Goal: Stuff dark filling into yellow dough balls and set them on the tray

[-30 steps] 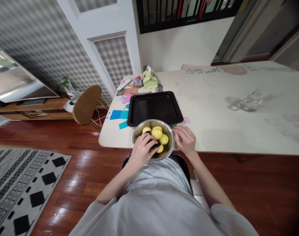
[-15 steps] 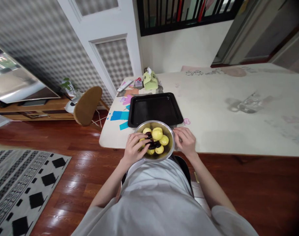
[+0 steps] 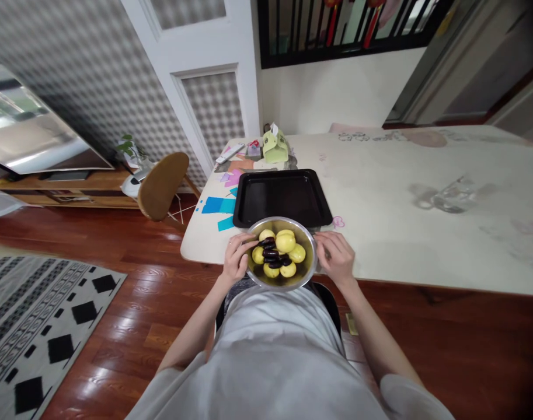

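Note:
A round metal bowl (image 3: 309,265) is at the table's near edge, in front of my body. Inside it lie several round yellow fruits (image 3: 286,241) and several glossy, dark, elongated pieces (image 3: 271,255), whose kind I cannot make out. At the bowl's left rim, my left hand (image 3: 237,256) grips the edge, its fingertips reaching inside close to the dark pieces. My right hand (image 3: 336,254) holds the opposite rim with bent fingers. Just beyond the bowl is a black rectangular baking tray (image 3: 280,198) with nothing in it.
Behind the tray on the white table (image 3: 380,233) stand a green tissue box (image 3: 275,147) and a white remote (image 3: 230,153). A clear glass object (image 3: 452,197) is on the right. A wooden chair (image 3: 162,184) stands left of the table.
My left hand has drawn back from the dark pieces to the bowl's left rim, uncovering more of the contents. My right hand stays at the right rim. The view has shifted slightly.

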### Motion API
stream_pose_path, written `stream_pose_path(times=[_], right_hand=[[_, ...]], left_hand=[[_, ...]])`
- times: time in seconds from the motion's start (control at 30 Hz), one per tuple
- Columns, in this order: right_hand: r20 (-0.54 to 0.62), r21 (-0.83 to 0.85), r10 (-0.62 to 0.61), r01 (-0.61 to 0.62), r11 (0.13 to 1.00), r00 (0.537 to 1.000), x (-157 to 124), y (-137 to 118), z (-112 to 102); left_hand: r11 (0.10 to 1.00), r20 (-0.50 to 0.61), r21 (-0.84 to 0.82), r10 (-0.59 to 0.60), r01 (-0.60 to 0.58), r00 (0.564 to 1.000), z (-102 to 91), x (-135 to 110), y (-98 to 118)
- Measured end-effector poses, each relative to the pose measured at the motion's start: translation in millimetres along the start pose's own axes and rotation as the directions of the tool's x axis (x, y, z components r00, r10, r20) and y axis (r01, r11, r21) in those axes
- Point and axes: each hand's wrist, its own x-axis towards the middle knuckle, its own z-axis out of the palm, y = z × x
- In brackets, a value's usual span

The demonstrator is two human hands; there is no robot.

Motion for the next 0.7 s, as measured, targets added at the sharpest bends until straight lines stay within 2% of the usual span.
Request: stream_pose_path(times=[0.2, 0.7], right_hand=[[0.003, 0.015, 0.016, -0.016, 1.0, 1.0, 0.0, -0.1, 0.2], [-0.005, -0.014, -0.022, 0.022, 1.0, 1.0, 0.9, 0.3, 0.4]], left_hand=[[0.999, 0.016, -0.002, -0.05, 0.05, 0.999, 0.7, -1.0, 0.0], [1.0, -0.027, -0.025, -0.018, 0.018, 0.999, 2.2, 0.0, -0.2]])
